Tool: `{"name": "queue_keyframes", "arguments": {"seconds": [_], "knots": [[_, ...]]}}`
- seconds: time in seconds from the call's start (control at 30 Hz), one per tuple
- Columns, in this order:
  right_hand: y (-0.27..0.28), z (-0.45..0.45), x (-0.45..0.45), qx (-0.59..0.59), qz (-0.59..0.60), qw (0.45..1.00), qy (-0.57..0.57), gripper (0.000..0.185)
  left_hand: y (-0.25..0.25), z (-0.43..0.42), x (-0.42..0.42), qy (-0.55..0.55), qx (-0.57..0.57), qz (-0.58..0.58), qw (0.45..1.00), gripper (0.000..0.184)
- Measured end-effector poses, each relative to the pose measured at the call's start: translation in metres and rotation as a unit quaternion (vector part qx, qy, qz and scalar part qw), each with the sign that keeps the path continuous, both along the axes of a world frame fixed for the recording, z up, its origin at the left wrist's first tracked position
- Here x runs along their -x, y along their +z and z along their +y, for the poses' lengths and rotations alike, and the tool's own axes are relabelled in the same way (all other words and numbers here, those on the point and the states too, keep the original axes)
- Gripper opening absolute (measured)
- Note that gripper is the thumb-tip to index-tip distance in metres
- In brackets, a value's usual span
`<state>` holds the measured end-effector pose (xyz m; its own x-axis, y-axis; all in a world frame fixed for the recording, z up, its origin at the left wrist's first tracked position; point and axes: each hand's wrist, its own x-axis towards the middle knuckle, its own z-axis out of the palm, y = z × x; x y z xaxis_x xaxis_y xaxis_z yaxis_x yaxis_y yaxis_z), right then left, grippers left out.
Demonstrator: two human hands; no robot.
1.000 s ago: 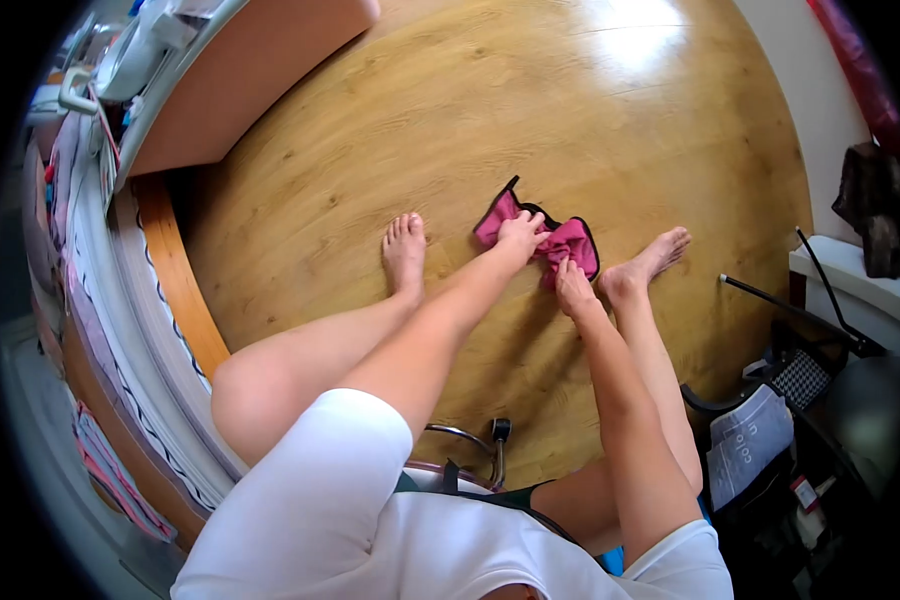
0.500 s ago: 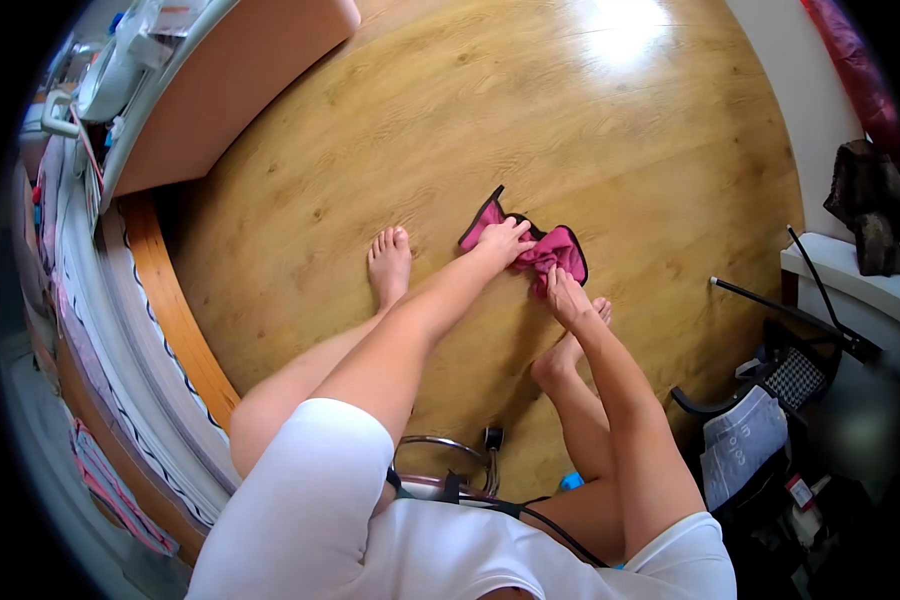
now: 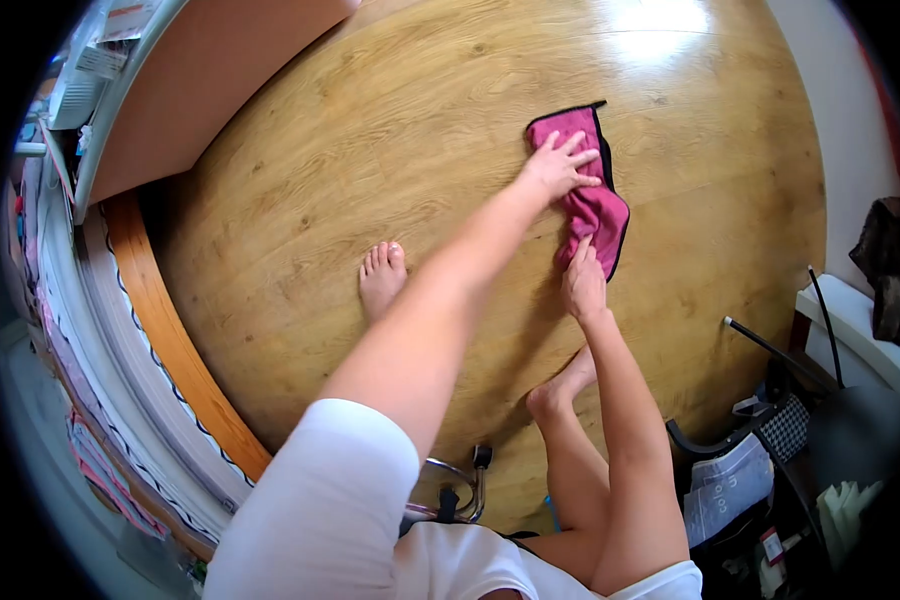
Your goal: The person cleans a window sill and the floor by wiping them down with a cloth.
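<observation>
A pink cleaning cloth (image 3: 602,210) with black edging lies on the wooden floor, its upper part spread and its lower part creased. My left hand (image 3: 564,170) rests flat on the cloth's upper half, fingers spread apart. At the lower end, my right hand (image 3: 584,284) has its fingers closed on the near edge of the cloth, with the index finger stretched along it. The right thumb is hidden from view.
Wood floor (image 3: 450,130) surrounds the cloth. My bare feet stand either side, the left foot (image 3: 381,278) nearer the bed (image 3: 160,370). A pink-sided desk (image 3: 210,90) is at upper left. A black bag (image 3: 730,480) and a white cabinet (image 3: 850,320) line the right.
Both hands have moved forward and right with the cloth. The cloth was bunched up and now lies more spread out. My left fingers have spread wider.
</observation>
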<state>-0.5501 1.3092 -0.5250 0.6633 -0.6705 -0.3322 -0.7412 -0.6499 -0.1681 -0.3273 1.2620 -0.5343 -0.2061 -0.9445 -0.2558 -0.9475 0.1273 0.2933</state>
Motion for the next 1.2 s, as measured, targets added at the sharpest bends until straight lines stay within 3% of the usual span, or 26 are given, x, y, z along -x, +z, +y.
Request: {"name": "queue_keyframes", "arguments": {"seconds": [0.1, 0.33, 0.47, 0.67, 0.77, 0.9, 1.07, 1.17, 1.2], "knots": [[-0.006, -0.013, -0.016, 0.000, 0.019, 1.000, -0.009, 0.055, -0.006, 0.014, -0.053, 0.007, -0.011, -0.017, 1.000, 0.051], [0.000, -0.060, -0.072, -0.014, -0.001, 0.993, 0.118, 0.055, -0.013, 0.079, -0.123, 0.103, 0.010, -0.016, 0.995, 0.055], [0.000, -0.067, -0.094, -0.016, -0.061, 0.989, 0.135, 0.056, -0.019, 0.145, -0.126, 0.150, 0.079, -0.011, 0.985, 0.060], [0.029, -0.033, -0.104, -0.043, -0.093, 0.979, 0.175, 0.054, 0.005, 0.245, -0.045, 0.229, 0.029, 0.052, 0.972, 0.057], [0.027, -0.013, -0.080, -0.078, -0.083, 0.974, 0.198, 0.053, 0.022, 0.273, 0.002, 0.214, 0.028, 0.069, 0.974, 0.053], [0.034, 0.014, -0.037, -0.115, -0.088, 0.966, 0.215, 0.044, 0.005, 0.301, 0.022, 0.102, -0.025, 0.242, 0.965, 0.047], [0.042, 0.037, 0.022, -0.183, -0.007, 0.936, 0.300, 0.025, -0.002, 0.309, 0.041, -0.043, -0.175, 0.429, 0.885, 0.039], [0.044, 0.046, 0.037, -0.216, 0.023, 0.911, 0.351, 0.008, 0.000, 0.301, 0.044, -0.116, -0.216, 0.438, 0.865, 0.037], [0.043, 0.044, 0.034, -0.207, 0.010, 0.912, 0.353, 0.007, 0.003, 0.299, 0.043, -0.094, -0.224, 0.434, 0.867, 0.037]]}}
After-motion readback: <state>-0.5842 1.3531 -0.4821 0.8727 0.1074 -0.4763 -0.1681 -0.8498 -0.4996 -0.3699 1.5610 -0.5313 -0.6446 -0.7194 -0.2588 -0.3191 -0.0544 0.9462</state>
